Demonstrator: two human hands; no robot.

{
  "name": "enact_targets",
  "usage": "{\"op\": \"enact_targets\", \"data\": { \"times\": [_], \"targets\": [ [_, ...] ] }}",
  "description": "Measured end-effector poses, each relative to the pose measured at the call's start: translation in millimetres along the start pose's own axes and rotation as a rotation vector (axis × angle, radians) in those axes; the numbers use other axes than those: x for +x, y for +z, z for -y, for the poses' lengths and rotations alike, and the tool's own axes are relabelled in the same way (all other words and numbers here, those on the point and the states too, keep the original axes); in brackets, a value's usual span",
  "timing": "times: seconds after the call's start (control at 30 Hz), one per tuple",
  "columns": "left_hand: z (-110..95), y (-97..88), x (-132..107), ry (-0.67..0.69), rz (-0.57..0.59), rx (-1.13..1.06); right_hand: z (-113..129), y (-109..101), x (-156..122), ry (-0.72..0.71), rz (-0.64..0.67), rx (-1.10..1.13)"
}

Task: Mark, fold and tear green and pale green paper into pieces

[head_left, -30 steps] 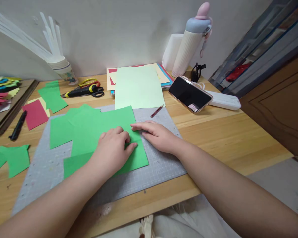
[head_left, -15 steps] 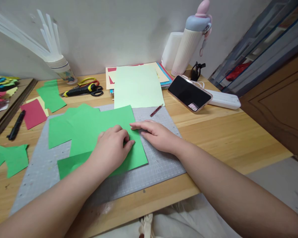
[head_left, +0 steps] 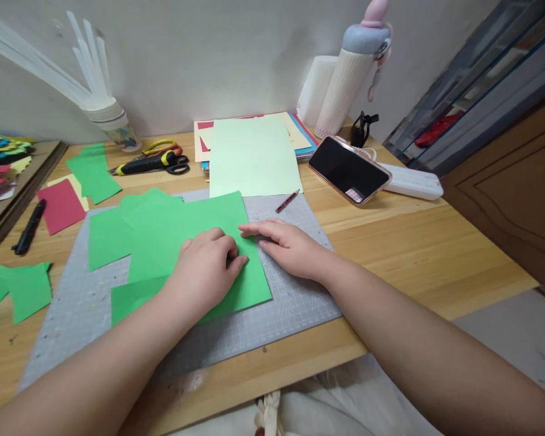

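Several overlapping sheets of green paper (head_left: 161, 233) lie on a grey cutting mat (head_left: 295, 324). My left hand (head_left: 206, 263) rests on the right part of the green paper with its fingers curled under and the thumb out to the right. Whatever may be inside those fingers is hidden. At the paper's right edge, my right hand (head_left: 286, 242) lies on its side, fingers stretched out, its fingertips touching the sheet. Beyond it a short dark red pencil (head_left: 287, 201) lies on the mat. My left forearm covers part of the front green strip.
Behind the mat, a pale green sheet (head_left: 254, 157) tops a paper stack. Scissors and a cutter (head_left: 145, 163) lie left of it, near paper cups (head_left: 118, 130) holding white strips. A phone (head_left: 349, 169) and a bottle (head_left: 347, 85) stand right. Green scraps (head_left: 27, 290) lie left.
The lower left corner of the front green strip has shifted slightly right and up. Both hands stay in nearly the same place.
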State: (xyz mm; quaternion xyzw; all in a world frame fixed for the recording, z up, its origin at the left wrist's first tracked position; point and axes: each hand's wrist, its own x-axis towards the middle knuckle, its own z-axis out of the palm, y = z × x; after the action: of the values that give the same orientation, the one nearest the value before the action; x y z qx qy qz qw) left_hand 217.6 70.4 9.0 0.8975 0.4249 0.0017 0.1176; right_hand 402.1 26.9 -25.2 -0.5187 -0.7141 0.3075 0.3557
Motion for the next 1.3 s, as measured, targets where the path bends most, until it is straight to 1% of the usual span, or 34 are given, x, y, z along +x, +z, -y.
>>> {"op": "enact_targets", "data": {
  "times": [0.2, 0.27, 0.37, 0.5, 0.57, 0.63, 0.67, 0.7, 0.77, 0.8, 0.87, 0.93, 1.03, 1.17, 1.3],
  "targets": [
    [2, 2.3, 0, 0.013, -0.031, -0.016, 2, -1, 0, 0.000, 0.003, 0.002],
    [4, 3.9, 1, 0.066, -0.041, -0.078, 2, 0, 0, 0.002, 0.007, 0.004],
    [9, 6.5, 5, 0.185, -0.020, -0.219, -1, 1, 1, -0.002, 0.008, 0.009],
    [17, 9.7, 10, 0.228, 0.006, -0.308, -3, -2, 1, -0.019, 0.001, 0.012],
    [19, 11.0, 10, 0.242, 0.005, -0.309, 7, -3, -3, -0.055, -0.053, -0.017],
    [21, 12.0, 10, 0.246, -0.004, -0.303, 28, -1, -11, -0.084, -0.152, -0.134],
    [21, 12.5, 10, 0.247, -0.010, -0.303, 42, 4, -17, -0.081, -0.199, -0.237],
    [21, 13.0, 9, 0.248, -0.015, -0.304, 57, 10, -23, -0.080, -0.191, -0.331],
    [21, 14.5, 9, 0.251, -0.029, -0.304, 87, 30, -37, -0.082, -0.097, -0.479],
    [22, 15.4, 9, 0.252, -0.035, -0.303, 98, 43, -43, -0.061, -0.055, -0.542],
    [22, 17.6, 9, 0.253, -0.047, -0.300, 114, 67, -51, 0.020, 0.055, -0.611],
    [23, 19.7, 9, 0.249, -0.060, -0.296, 119, 87, -55, 0.048, 0.098, -0.636],
    [24, 21.8, 9, 0.255, -0.072, -0.294, 120, 105, -55, 0.048, 0.111, -0.641],
    [25, 23.1, 9, 0.272, -0.085, -0.296, 128, 115, -52, 0.091, 0.167, -0.659],
    [26, 23.9, 10, 0.280, -0.092, -0.298, 142, 121, -43, 0.146, 0.299, -0.675]
  ]
}}
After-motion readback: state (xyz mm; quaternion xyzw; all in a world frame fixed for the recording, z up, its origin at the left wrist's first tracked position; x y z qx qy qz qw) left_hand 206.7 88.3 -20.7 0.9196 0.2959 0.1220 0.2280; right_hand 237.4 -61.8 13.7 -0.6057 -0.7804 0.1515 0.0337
